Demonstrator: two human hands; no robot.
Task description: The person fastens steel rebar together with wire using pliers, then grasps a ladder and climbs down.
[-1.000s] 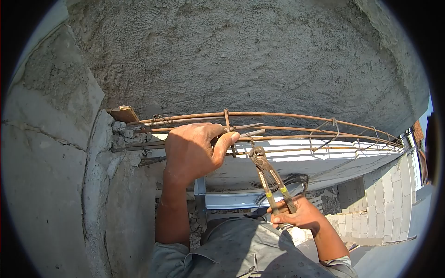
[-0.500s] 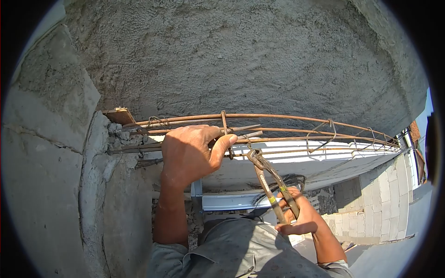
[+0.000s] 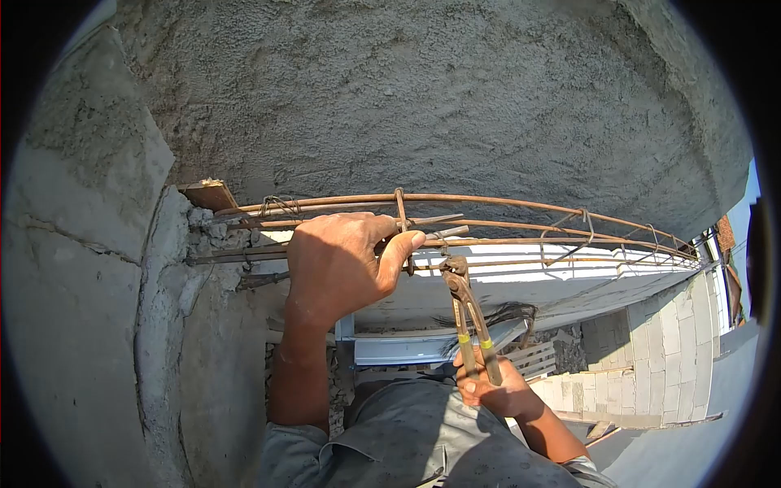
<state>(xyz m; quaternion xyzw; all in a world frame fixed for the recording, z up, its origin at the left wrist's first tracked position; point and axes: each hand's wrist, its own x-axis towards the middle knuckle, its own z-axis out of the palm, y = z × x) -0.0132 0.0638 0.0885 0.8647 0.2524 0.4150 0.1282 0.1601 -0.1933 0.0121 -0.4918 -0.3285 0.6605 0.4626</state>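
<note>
My left hand point(image 3: 338, 260) is closed over the rusty rebar point(image 3: 521, 203) of a long cage, its thumb lying beside a stirrup point(image 3: 400, 213). Short, pale rod ends stick out past its fingers. In my right hand point(image 3: 498, 392) are long-handled pincers point(image 3: 462, 309) with yellow bands on the handles, pointing up at the cage. Their jaws are at a thin tie wire point(image 3: 444, 247) just right of my left thumb; whether they bite it, I cannot tell. The fingers of my left hand behind the bars are partly hidden.
Rough grey plaster point(image 3: 423, 106) rises behind the cage. A wood scrap point(image 3: 209, 195) and broken concrete point(image 3: 213, 236) lie at its left end. Below are a bundle of dark wires point(image 3: 512, 311), a white metal profile point(image 3: 407, 351) and pale blockwork point(image 3: 667, 358).
My right hand has shifted left and slightly up, turning the pincers more upright, and their handles have come closer together. My left hand keeps its hold on the cage.
</note>
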